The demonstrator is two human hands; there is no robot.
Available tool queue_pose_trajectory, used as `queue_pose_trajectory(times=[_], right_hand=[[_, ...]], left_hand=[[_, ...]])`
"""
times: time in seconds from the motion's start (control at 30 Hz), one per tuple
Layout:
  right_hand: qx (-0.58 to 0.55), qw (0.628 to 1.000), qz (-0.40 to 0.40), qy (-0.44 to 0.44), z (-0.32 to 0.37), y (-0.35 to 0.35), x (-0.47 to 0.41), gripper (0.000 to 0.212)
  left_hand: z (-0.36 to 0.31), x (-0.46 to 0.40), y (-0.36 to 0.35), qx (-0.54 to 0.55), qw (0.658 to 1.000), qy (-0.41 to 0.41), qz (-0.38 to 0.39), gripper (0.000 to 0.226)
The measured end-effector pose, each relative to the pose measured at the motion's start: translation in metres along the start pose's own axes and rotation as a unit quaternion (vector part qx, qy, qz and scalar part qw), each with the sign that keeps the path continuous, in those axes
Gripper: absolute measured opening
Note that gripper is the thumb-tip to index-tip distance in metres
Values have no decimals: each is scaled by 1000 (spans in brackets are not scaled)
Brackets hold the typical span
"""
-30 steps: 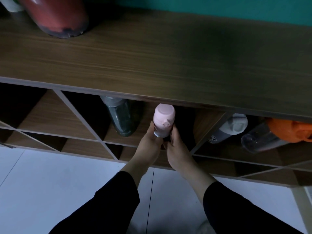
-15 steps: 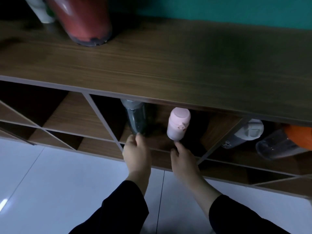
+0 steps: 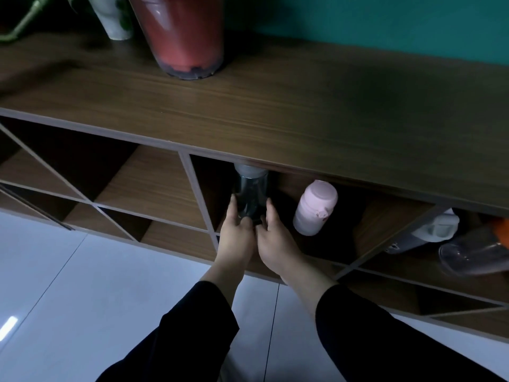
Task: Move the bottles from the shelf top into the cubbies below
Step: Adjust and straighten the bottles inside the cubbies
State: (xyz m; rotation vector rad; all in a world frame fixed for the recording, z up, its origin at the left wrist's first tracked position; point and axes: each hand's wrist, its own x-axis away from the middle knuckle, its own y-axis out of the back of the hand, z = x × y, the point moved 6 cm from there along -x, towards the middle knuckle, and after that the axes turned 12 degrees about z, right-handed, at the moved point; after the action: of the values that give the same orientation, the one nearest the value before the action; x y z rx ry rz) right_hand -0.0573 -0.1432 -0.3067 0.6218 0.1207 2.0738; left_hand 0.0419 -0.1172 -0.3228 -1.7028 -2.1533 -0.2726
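Note:
A dark clear bottle [image 3: 252, 193] with a grey cap lies in a cubby just under the wooden shelf top [image 3: 275, 106]. My left hand [image 3: 235, 235] clasps its left side and my right hand [image 3: 276, 239] its right side, so both hands hold its base end. A pink bottle [image 3: 315, 208] leans in the same cubby to the right, free of my hands. On the shelf top at the back left stands a large red bottle [image 3: 180, 34].
A white vase with a green plant [image 3: 113, 17] stands left of the red bottle. In the right cubby lie a white-capped bottle [image 3: 429, 232] and a clear bottle with an orange cap [image 3: 476, 252]. The cubbies to the left [image 3: 132, 186] hold nothing. White tiled floor [image 3: 82, 299] lies below.
Both hands let go of the pink bottle, which now leans in the cubby, and shifted left onto the dark bottle. The view has tilted up, showing more of the shelf top.

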Motion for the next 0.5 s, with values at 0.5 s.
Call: queue_pose_trajectory(times=[0.5], right_hand=[[-23,999,-33,-6,-12,5,10,54]], left_hand=[[-4,19,1,9,994,15,-104,54]])
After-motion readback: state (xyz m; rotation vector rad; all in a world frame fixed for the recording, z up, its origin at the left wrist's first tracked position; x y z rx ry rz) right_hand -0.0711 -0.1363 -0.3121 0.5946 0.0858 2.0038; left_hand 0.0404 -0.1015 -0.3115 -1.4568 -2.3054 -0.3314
